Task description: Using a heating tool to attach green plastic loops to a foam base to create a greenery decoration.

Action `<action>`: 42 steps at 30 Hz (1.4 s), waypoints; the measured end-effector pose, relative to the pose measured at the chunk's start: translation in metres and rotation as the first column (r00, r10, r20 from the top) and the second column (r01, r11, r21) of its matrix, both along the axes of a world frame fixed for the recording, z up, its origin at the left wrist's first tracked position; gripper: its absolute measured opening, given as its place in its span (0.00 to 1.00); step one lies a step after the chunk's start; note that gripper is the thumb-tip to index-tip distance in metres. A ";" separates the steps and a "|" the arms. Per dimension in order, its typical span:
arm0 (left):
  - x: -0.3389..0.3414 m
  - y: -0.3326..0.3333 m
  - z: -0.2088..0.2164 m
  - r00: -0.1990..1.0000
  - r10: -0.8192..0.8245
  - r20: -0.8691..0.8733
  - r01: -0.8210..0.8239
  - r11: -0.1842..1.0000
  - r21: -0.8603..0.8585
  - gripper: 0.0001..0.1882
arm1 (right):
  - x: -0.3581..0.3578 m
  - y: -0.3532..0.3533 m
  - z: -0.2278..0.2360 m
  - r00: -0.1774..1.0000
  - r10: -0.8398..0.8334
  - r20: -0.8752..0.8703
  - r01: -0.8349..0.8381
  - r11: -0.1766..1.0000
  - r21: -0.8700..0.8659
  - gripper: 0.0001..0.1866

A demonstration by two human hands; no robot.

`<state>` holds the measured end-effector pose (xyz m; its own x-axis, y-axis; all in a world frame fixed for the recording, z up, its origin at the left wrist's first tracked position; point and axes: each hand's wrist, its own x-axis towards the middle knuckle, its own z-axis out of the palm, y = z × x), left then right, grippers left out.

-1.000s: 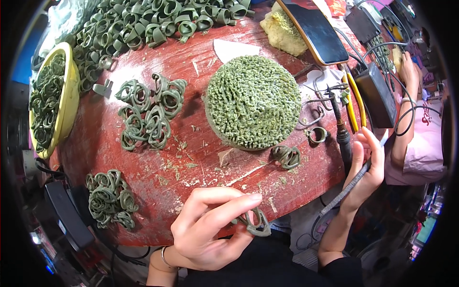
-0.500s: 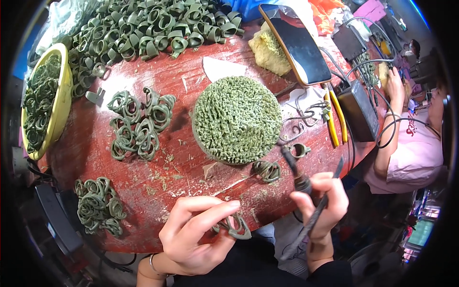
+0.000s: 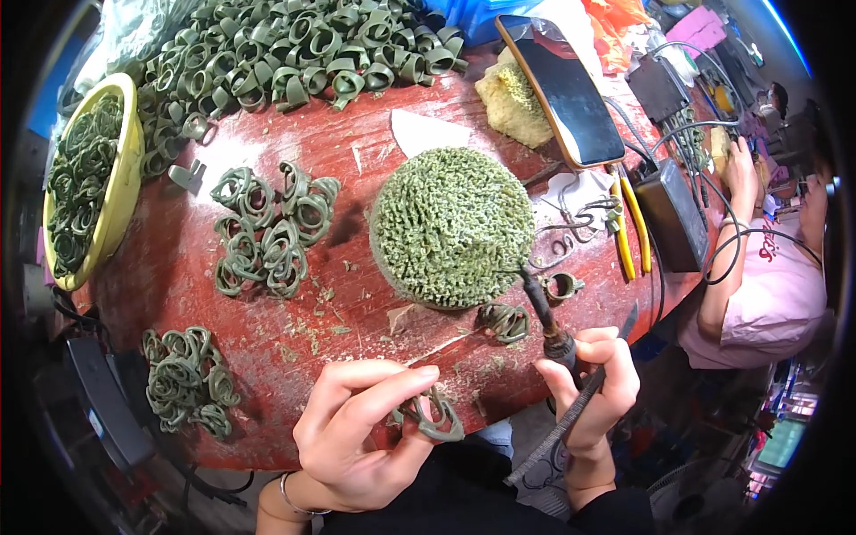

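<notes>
My left hand (image 3: 361, 437) pinches an openwork green ring (image 3: 439, 426), wax-like in look, at the table's near edge. In my right hand (image 3: 599, 392) is a dark pen-shaped tool (image 3: 546, 316) like a soldering iron, its tip at the right rim of a round, crumbly green block (image 3: 450, 223). A slim file-like tool (image 3: 555, 439) with a blade-like upper end lies across the same hand's grip. Close by are a small bunch of green rings (image 3: 505, 323) and a single ring (image 3: 562, 286). Whether the tip touches the block or hovers over it is hard to tell.
Green ring clusters (image 3: 267, 232) lie on the red table (image 3: 348, 312), another pile (image 3: 187, 379) lower left. A yellow basin (image 3: 134, 169) and heaped ring blanks (image 3: 303, 53) stand beyond. At right are a phone (image 3: 566, 94), yellow-handled pliers (image 3: 635, 223), a black box (image 3: 670, 214), cables and a co-worker's arm (image 3: 736, 232).
The pen-shaped tool has moved up and left, its tip now at the block's rim. My left hand still holds the ring. The whole view has shifted slightly.
</notes>
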<state>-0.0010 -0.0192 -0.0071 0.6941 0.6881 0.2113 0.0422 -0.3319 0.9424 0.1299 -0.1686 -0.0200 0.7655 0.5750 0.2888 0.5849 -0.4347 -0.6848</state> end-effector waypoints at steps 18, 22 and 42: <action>0.004 0.000 0.001 0.998 0.059 0.000 -0.059 0.994 0.093 0.23 | -0.021 -0.018 0.003 0.927 0.311 -0.212 -0.302 0.950 0.073 0.23; 0.005 0.001 -0.002 0.999 0.041 0.023 -0.043 0.991 0.125 0.23 | -0.022 -0.018 0.004 0.930 0.303 -0.209 -0.299 0.953 0.051 0.23; 0.005 0.000 -0.001 0.998 0.063 0.018 -0.065 0.993 0.101 0.21 | -0.020 -0.017 0.001 0.928 0.310 -0.204 -0.311 0.950 0.031 0.24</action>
